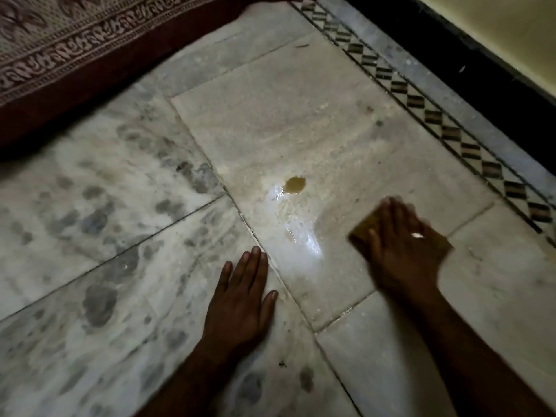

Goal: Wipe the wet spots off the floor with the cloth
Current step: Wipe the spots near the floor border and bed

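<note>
A small brownish puddle (295, 185) lies on the pale marble floor (301, 121), with a shiny wet smear (304, 239) trailing down from it. My right hand (400, 242) presses flat on a folded yellow-brown cloth (359, 234) just right of the smear; the hand is blurred and covers most of the cloth. My left hand (243, 293) rests flat on the floor, fingers together, left of the smear and holding nothing.
A patterned red and cream fabric (69, 46) hangs over the upper left. A chequered tile border (433, 115) runs diagonally at the right, beside a dark skirting (469, 70) and a yellow wall. Grey blotches mark the tiles at left.
</note>
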`<act>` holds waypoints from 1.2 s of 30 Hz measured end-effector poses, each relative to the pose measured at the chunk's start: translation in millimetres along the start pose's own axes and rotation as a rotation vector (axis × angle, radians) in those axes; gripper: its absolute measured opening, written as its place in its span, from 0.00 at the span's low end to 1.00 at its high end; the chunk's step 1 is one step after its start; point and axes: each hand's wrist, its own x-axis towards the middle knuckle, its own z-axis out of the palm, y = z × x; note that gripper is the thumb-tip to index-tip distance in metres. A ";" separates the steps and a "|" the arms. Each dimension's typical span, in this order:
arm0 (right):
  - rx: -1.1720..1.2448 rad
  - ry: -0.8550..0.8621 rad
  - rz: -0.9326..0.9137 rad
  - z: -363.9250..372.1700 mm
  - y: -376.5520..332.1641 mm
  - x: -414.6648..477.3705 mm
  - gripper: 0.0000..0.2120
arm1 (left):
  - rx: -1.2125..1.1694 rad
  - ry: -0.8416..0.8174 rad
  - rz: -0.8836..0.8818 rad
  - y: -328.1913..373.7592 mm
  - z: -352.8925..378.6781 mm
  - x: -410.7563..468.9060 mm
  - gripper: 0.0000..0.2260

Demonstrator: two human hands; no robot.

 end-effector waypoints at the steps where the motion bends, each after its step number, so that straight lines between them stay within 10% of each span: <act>1: 0.022 -0.004 0.066 1.3 12.8 -14.9 0.33 | -0.004 0.005 0.003 -0.2 1.1 -0.8 0.29; 5: -0.014 0.065 0.146 21.4 -1.6 -97.1 0.32 | -0.041 0.040 0.011 -2.9 3.5 -1.3 0.28; 15: -0.017 0.015 -0.524 24.9 -138.1 -25.3 0.31 | -0.056 0.093 -0.253 -60.1 -22.5 80.1 0.34; 27: -0.062 0.064 0.072 4.6 -31.7 -24.7 0.31 | -0.086 0.114 -0.230 -68.9 -18.7 91.4 0.32; 36: -0.029 0.036 -0.551 23.5 -170.3 15.4 0.31 | -0.073 0.152 -0.224 -72.9 -16.0 92.1 0.29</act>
